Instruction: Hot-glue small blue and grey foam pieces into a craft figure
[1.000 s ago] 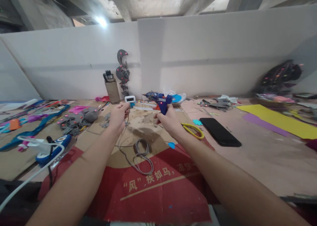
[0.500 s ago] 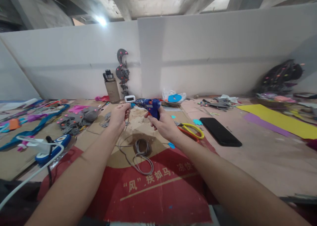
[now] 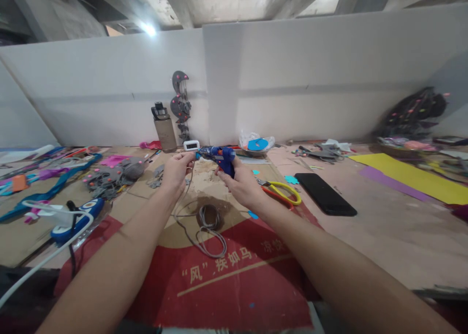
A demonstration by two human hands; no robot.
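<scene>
My right hand [image 3: 239, 175] is wrapped around the handle of a blue hot glue gun [image 3: 226, 159], whose nozzle points left. Opposite it, my left hand [image 3: 178, 168] pinches the end of a thin grey cord [image 3: 186, 197], with a small blue piece [image 3: 197, 155] at the fingertips. The nozzle is close to that blue piece; whether they touch I cannot tell. From the left hand the cord hangs down to a loose coil [image 3: 210, 222] on the cardboard.
Orange-and-yellow-handled pliers [image 3: 285, 192] and a black phone [image 3: 325, 194] lie to the right. A bottle [image 3: 165, 131] and a bowl [image 3: 257, 151] stand near the back wall. On the left are a blue power strip [image 3: 78, 222] and grey felt pieces [image 3: 113, 175].
The glue gun has shifted slightly left, bringing its nozzle closer to the blue piece in my left hand. The left hand has hardly moved.
</scene>
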